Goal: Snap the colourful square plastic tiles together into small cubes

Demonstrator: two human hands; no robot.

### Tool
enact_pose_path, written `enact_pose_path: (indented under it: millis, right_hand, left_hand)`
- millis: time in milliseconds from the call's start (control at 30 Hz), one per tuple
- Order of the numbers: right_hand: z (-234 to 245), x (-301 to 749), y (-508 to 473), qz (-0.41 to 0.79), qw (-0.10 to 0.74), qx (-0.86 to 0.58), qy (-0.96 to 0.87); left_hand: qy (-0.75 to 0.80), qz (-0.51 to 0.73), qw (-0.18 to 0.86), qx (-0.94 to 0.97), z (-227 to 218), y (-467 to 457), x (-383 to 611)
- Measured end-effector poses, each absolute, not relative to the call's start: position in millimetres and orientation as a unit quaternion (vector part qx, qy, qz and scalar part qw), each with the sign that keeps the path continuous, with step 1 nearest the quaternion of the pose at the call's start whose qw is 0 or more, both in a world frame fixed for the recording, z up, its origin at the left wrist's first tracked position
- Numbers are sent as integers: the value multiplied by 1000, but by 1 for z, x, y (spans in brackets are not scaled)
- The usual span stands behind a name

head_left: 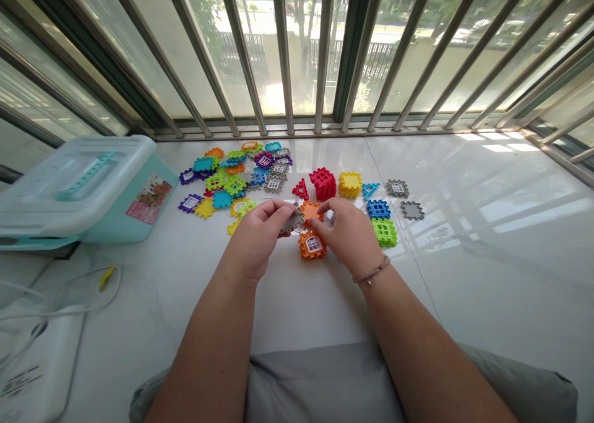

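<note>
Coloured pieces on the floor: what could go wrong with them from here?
The right hand could bump the red stack just beyond it and topple it. The gray piece, pinched in the left hand, might slip and drop to the floor.

Gray tile (pixel 293 222) partly behind left fingers (pixel 273 213)

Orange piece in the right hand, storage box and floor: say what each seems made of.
Orange piece in the right hand: likely rigid plastic, flat-faced, with molded-looking teeth. Storage box: probably plastic, with a cloudy lid and softly shiny turquoise walls. Floor: glossy, perhaps ceramic tile or stone, with reflections and straight joints.
</note>
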State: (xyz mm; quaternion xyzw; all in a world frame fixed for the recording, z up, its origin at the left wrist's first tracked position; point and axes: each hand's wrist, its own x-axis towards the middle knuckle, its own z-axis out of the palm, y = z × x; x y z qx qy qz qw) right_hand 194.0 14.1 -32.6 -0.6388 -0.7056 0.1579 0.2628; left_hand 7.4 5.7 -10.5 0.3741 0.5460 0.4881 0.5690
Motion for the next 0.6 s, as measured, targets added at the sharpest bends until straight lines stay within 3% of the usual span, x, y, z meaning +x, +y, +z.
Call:
enact_pose_path:
  millis: [300,467,600]
  right_hand:
    - [-19,189,2,135,500,-477,-710]
    - [-23,183,-2,173,457,-385,-783]
    - [-24,182,-4,166,451,-397,-782]
  left_hand:
    - [511,639,524,238,-11,14,-1]
    - [475,629,544,289,-10,12,0]
    - [477,606,537,342,-10,9,6]
